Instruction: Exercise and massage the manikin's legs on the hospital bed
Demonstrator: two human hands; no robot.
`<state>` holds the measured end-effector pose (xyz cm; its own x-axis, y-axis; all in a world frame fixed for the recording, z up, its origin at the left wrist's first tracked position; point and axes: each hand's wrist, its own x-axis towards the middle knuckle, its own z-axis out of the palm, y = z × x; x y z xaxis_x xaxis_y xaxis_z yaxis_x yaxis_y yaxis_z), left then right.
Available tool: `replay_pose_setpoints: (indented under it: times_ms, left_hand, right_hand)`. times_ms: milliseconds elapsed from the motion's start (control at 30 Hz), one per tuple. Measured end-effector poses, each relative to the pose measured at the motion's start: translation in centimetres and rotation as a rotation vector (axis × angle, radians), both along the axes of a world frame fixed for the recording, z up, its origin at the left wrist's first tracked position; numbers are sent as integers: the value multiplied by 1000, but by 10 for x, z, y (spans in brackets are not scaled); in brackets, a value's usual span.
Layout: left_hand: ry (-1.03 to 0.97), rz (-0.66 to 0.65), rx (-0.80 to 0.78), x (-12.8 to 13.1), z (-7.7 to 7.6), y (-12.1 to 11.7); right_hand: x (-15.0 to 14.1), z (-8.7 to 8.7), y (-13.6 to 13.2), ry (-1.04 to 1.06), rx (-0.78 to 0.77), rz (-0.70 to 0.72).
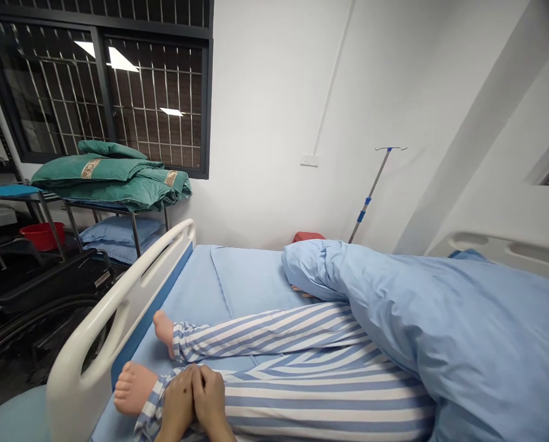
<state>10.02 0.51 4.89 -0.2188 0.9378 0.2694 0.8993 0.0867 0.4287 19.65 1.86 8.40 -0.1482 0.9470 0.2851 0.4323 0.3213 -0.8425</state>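
Observation:
A manikin lies on a bed with a light blue sheet (pixel 237 276), dressed in blue-and-white striped trousers (pixel 302 362). Its bare near foot (pixel 131 388) and far foot (pixel 164 328) point toward the white footboard (pixel 118 307). My left hand (pixel 177 402) and my right hand (pixel 210 399) rest side by side on the near trouser leg just above the ankle, fingers closed on the striped cloth. A light blue blanket (pixel 417 325) covers the body from the thighs up and is folded back off the legs.
Folded green blankets (pixel 113 175) lie on a metal rack under the barred window, with a blue pillow (pixel 118 233) below. A red basin (pixel 42 235) and a black wheelchair (pixel 35 307) stand left of the bed. An IV pole (pixel 371 193) leans by the wall.

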Motion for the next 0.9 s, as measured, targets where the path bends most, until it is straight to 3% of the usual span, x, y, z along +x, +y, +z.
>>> replay_pose_setpoints:
  times_ms: [67,233,333,500,567,767,900]
  left_hand:
    - [-132,39,51,1,5,3]
    - [-475,108,150,19,33,16]
    - [-639,127,181,29,32,21]
    - [-480,118,207,25,-3,22]
    - [-426,89,189,20,-9,21]
    - [-326,12,125,12,0,16]
    - [-302,30,88,11,0,14]
  right_hand:
    - [1,-2,3,47,-32,-4]
    - [-1,-5,11,243,-88,-41]
    - [-1,-6,14,342,-107,-48]
    - [2,-3,13,336,-87,-53]
    - [1,-2,12,303,-88,-62]
    - [2,15,9,103,-56,-105]
    - [8,32,7,-5,40,-38]
